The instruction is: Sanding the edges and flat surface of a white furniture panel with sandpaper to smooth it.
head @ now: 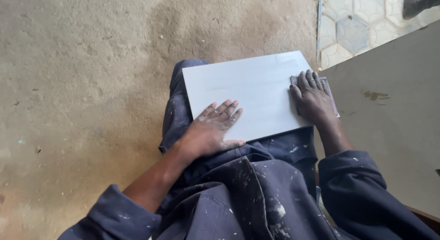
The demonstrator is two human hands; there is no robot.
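A light grey board is lying across the person's lap, in centre of the frame. The left hand is resting flat on its lower left part, fingers spread, gripping nothing. The right hand is pressing flat on a sanding sheet at the board's right edge, w/ fingers stretched, approx. beside a brown panel at right.

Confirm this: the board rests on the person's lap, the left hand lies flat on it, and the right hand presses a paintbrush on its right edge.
One thing is wrong: no paintbrush. The head view shows the right hand pressing a flat grey sheet, seemingly sandpaper, on the right edge of the board. The rest holds: the board rests on the lap, and the left hand lies flat on it.
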